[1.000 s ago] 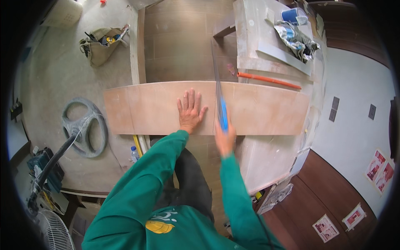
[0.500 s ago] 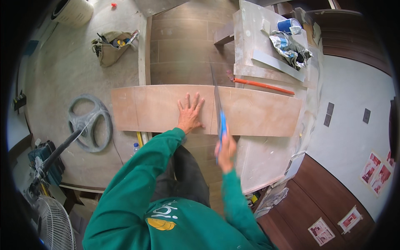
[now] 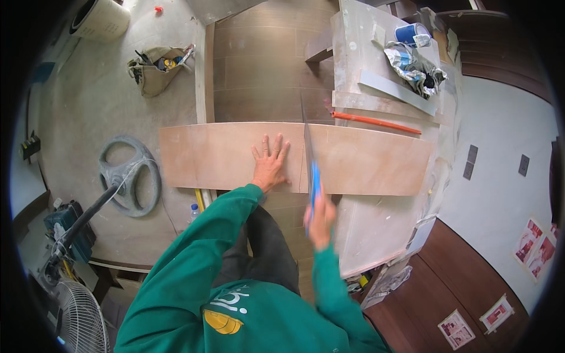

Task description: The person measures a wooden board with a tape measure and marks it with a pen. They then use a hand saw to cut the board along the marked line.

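Observation:
A long wooden board (image 3: 371, 159) lies across the gap between two work surfaces. My left hand (image 3: 271, 165) presses flat on it, fingers spread, left of a cut line that runs across the board. In my right hand (image 3: 321, 217) is a handsaw (image 3: 313, 173) with a blue handle, its fingers wrapped round the grip. The blade, blurred by motion, stands in the board at its far edge, and its tip reaches past that edge over the gap. My right hand is on the near side of the board.
An orange tube (image 3: 376, 122) lies just beyond the board at right, near a grey strip (image 3: 397, 92), a crumpled foil bag (image 3: 412, 67) and a blue can (image 3: 411, 35). At left are a tool pouch (image 3: 156, 73), a fan's round base (image 3: 147, 167) and its pole (image 3: 88, 215).
The picture has shifted slightly. My right hand and the saw sit a little lower, nearer my body, while my left hand keeps its place on the board.

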`<action>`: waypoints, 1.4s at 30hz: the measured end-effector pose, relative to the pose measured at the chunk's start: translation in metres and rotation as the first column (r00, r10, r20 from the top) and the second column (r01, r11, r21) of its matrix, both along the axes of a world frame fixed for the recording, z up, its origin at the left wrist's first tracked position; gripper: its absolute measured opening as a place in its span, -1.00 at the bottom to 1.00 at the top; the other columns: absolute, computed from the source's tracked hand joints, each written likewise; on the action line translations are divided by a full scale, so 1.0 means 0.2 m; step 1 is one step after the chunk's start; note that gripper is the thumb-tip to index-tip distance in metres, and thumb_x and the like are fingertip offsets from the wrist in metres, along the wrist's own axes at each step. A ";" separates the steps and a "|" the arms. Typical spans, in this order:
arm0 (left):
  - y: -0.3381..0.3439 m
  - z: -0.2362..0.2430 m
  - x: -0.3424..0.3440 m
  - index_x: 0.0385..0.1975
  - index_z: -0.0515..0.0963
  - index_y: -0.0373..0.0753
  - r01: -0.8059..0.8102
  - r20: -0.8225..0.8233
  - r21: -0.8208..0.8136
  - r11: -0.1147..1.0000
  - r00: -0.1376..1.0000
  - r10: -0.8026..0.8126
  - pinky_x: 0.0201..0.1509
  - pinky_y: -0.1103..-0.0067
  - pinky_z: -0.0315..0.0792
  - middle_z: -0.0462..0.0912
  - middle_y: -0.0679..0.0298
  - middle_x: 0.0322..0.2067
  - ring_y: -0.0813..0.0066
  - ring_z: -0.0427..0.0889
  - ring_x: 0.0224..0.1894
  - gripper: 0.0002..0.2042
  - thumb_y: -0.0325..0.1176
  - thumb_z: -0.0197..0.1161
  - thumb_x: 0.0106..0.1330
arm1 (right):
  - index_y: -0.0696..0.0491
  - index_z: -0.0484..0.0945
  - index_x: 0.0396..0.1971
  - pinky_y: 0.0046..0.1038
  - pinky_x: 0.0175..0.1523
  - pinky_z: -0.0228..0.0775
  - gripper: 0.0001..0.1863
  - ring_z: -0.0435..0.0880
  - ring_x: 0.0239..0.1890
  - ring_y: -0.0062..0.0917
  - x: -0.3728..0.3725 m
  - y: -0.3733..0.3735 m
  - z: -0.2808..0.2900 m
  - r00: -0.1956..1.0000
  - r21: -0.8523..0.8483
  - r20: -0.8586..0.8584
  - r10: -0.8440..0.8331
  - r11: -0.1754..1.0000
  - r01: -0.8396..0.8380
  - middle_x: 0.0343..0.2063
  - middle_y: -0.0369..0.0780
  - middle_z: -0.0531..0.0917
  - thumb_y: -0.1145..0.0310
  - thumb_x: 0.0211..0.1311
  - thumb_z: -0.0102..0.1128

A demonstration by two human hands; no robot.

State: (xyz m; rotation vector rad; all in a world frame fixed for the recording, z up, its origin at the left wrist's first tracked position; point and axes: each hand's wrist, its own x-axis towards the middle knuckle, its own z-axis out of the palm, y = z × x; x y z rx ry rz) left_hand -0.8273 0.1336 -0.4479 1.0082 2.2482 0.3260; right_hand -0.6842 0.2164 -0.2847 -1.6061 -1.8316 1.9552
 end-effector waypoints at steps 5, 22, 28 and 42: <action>-0.05 -0.01 0.03 0.55 0.00 -0.03 -0.042 -0.052 0.036 0.998 0.998 0.044 0.33 -0.46 -0.10 -0.29 0.16 0.58 -0.32 -0.31 0.55 0.37 0.18 0.63 -0.42 | 0.07 0.40 0.37 -0.59 -0.63 0.12 -0.38 0.28 -0.74 -0.77 0.38 -0.30 0.46 0.996 0.108 0.068 0.050 0.992 -0.057 -0.74 -0.43 0.38 -0.04 0.53 -0.15; -0.01 0.04 0.01 0.54 -0.01 -0.03 -0.033 0.001 0.040 0.999 0.999 0.033 0.31 -0.46 -0.04 -0.30 0.15 0.58 -0.34 -0.31 0.54 0.34 0.08 0.67 -0.38 | 0.18 0.38 0.35 -0.55 -0.64 0.19 -0.21 0.36 -0.73 -0.72 0.32 -0.15 -0.10 0.997 0.080 0.012 -0.072 0.994 0.071 -0.73 -0.38 0.42 -0.21 0.45 -0.10; -0.01 0.02 0.04 0.54 0.01 -0.03 -0.040 0.030 0.067 0.997 0.999 0.038 0.30 -0.48 -0.04 -0.29 0.14 0.58 -0.36 -0.31 0.54 0.34 0.06 0.67 -0.40 | 0.11 0.41 0.35 -0.56 -0.62 0.19 -0.30 0.37 -0.68 -0.69 0.04 -0.01 -0.47 0.982 0.097 -0.147 -0.122 0.986 0.137 -0.65 -0.31 0.46 -0.14 0.47 -0.06; 0.00 0.02 0.03 0.54 -0.02 -0.08 -0.008 -0.016 0.036 0.999 1.000 0.008 0.32 -0.45 -0.04 -0.32 0.13 0.58 -0.35 -0.34 0.54 0.36 0.12 0.65 -0.38 | 0.08 0.40 0.37 -0.60 -0.57 0.20 -0.32 0.34 -0.66 -0.74 0.58 -0.36 0.09 0.988 0.314 0.132 0.085 0.942 -0.123 -0.65 -0.39 0.42 -0.12 0.49 -0.11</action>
